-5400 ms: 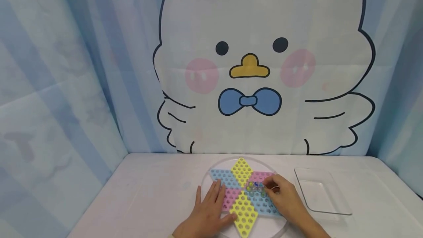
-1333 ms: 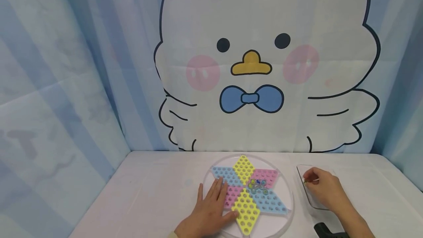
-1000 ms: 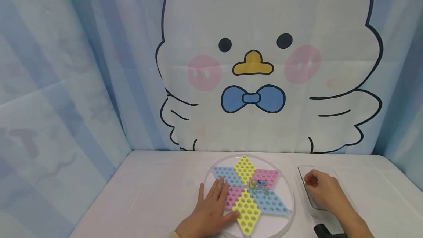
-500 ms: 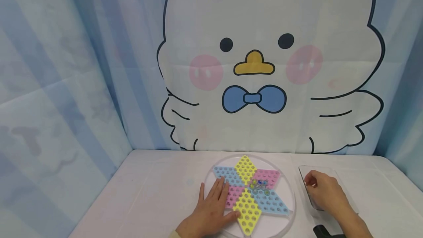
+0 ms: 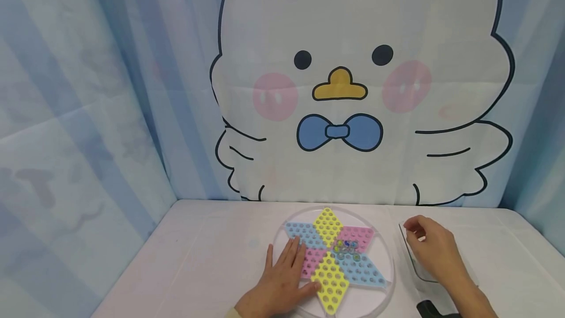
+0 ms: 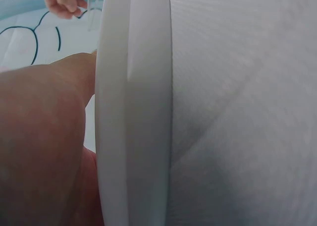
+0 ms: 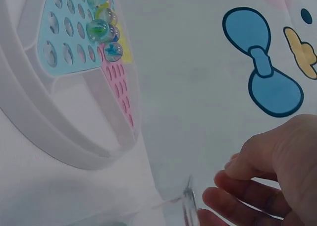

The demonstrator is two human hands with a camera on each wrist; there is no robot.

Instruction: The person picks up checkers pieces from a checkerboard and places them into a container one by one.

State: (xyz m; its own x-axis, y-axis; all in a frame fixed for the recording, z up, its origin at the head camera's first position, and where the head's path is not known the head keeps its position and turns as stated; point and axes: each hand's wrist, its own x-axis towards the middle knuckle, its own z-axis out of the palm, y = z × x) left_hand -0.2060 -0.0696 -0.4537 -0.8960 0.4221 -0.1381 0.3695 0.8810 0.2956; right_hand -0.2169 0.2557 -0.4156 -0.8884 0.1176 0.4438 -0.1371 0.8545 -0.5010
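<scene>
My left hand [image 5: 282,276] lies with fingers spread on the left part of a round white Chinese checkers board [image 5: 384,264]. The star on it has yellow, blue and pink points full of holes. A cluster of glass marbles [image 5: 346,248] sits right of the star's middle; the right wrist view shows green, yellow and blue marbles [image 7: 99,30] up close. My right hand [image 5: 434,249] is over the clear plastic tray [image 5: 417,276], its fingers loosely bent. No marble shows between its fingertips. In the right wrist view, thumb and fingers [image 7: 242,194] hover beside the tray's clear corner.
The board and tray stand on a white table [image 5: 198,254]. A black object [image 5: 434,309] is by my right forearm at the bottom edge. Behind the table hangs a curtain [image 5: 335,175] with a cartoon bird wearing a blue bow tie.
My right hand has gone from the marbles on the board to the tray, lowered its fingers there, and now risen slightly. My left hand has stayed on the board.
</scene>
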